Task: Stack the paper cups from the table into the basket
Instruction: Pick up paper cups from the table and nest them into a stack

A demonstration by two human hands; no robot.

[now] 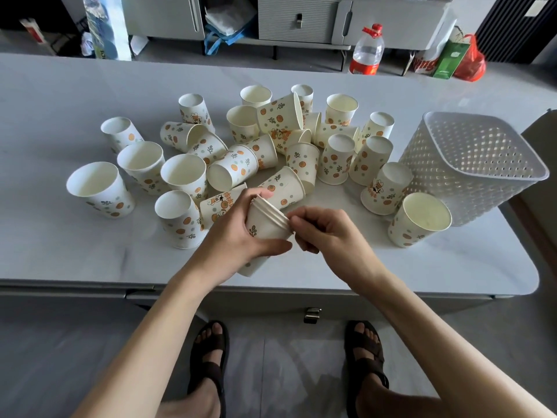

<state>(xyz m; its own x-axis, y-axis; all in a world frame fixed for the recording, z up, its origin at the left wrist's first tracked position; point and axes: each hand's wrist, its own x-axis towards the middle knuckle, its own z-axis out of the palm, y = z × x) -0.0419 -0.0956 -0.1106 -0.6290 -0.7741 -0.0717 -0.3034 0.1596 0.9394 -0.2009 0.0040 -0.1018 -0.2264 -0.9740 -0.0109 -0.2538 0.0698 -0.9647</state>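
Note:
Several cream paper cups with orange dots and green leaves are scattered over the grey table [60,242]; some stand upright, some are upside down, some lie on their sides. My left hand [238,233] grips a small tilted stack of nested cups [265,221] above the table's front edge. My right hand [325,230] pinches the rims of that stack with its fingertips. A white lattice plastic basket [470,164] stands at the right end of the table, with no cups visible inside it. One upright cup [419,220] stands just in front of the basket.
Beyond the table stand grey cabinets [298,22], a plastic bottle with a red cap [367,49], and green and red bags [458,58] on the floor. My sandalled feet show below the table's front edge.

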